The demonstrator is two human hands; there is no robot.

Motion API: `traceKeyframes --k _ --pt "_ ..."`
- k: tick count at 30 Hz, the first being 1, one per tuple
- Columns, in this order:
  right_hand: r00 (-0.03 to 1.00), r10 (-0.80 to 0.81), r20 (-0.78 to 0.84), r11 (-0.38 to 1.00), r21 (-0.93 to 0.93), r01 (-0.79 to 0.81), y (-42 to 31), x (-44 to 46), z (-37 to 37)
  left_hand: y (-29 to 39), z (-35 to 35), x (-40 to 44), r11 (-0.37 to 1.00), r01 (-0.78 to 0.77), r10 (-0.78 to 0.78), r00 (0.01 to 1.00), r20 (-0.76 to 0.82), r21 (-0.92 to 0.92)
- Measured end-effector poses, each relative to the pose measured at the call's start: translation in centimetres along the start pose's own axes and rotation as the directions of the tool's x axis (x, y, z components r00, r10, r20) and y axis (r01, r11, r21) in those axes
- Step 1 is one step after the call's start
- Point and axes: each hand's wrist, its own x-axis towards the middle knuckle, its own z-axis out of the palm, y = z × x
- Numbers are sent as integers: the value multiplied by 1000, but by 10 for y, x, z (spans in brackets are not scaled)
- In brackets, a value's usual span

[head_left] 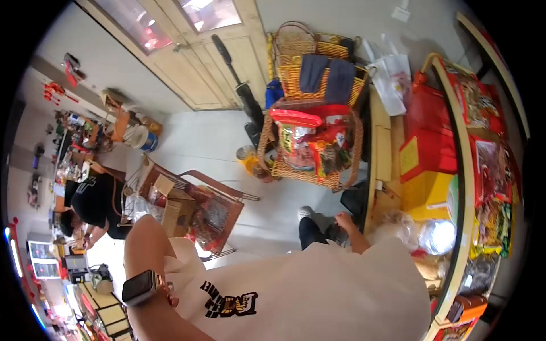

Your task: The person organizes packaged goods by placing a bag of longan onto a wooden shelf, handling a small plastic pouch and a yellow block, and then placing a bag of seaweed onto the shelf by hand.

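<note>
My right hand [343, 220] hangs low beside the edge of a wooden shelf, near a dark bag [355, 199]. Its fingers are small and blurred, so their grip is unclear. On the left, my left arm is bent, with a smartwatch [139, 287] and a reddish bracelet at the wrist; the hand itself lies out of sight. In front stands a wicker basket [307, 177] with red snack packets [296, 119] in it. A rattan chair [224, 224] bears a cardboard box [177, 213] and clear plastic bags.
Behind the basket are more wicker baskets [293, 79] and an upright black vacuum cleaner [245, 94] by double doors. Shelves [463, 170] with packaged food line the right side. A person in black [96, 199] bends over a table at left. A bucket [142, 138] stands by the wall.
</note>
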Motion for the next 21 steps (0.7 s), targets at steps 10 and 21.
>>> traceKeyframes --k 10,21 --pt "888 -282 363 791 -436 429 -155 94 6 7 -48 -24 1000 1 0 995 -98 8" --pt "587 -668 457 705 139 695 -245 -29 11 -2 -40 -52 971 -208 220 970 103 -116"
